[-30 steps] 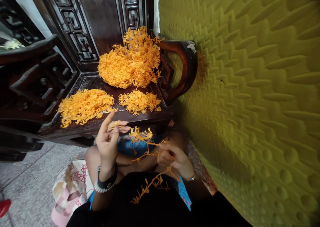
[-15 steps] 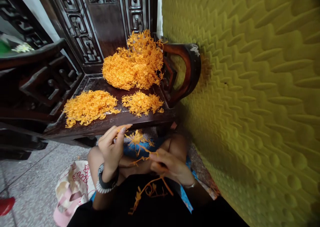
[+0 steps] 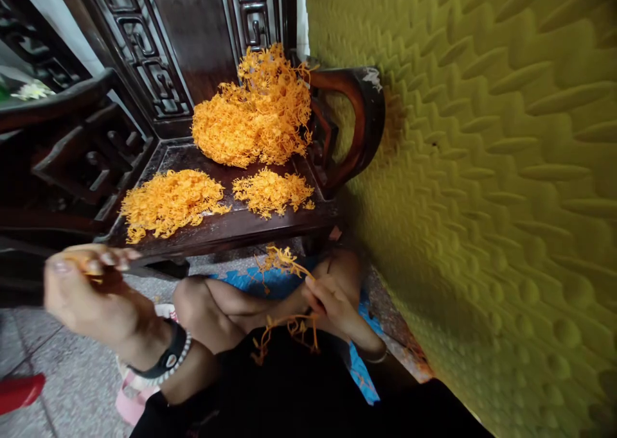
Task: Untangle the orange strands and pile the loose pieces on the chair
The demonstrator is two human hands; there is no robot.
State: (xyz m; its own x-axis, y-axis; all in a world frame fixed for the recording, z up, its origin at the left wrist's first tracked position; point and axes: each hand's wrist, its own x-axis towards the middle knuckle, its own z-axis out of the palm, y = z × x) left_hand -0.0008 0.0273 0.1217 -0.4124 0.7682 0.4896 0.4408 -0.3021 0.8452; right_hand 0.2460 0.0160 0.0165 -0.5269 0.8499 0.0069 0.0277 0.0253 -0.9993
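- Left hand (image 3: 94, 297): at 9 o'clock in the view, held out to the side and blurred. Thumb and fingertips are pinched together on a small orange plastic bit (image 3: 85, 266), with no gap showing between them.
- Right hand (image 3: 331, 304): just below centre, over the lap. Fingers are curled closed round a long tangled orange plastic strand (image 3: 288, 325). The strand's tufted end rises toward 11 o'clock from the hand, and the rest hangs toward 7 o'clock onto black clothing.
- The two hands are well apart.
- Dark carved wooden armchair (image 3: 231, 227): at 12 o'clock from the right hand. The seat bears three heaps of similar orange pieces:
  - large orange heap (image 3: 255, 113) at the back, against the right armrest
  - flat orange heap (image 3: 168, 200) at the front, toward 9 o'clock
  - small orange heap (image 3: 272, 191) at the front, toward 3 o'clock
- Black wristwatch (image 3: 168, 359) on the left wrist, touching a beaded bracelet.
- Yellow-green embossed wall (image 3: 482, 168): fills the 3 o'clock side, just beside the chair.
- Pink-and-white bag (image 3: 126, 404): on the floor under the left forearm, partly hidden.
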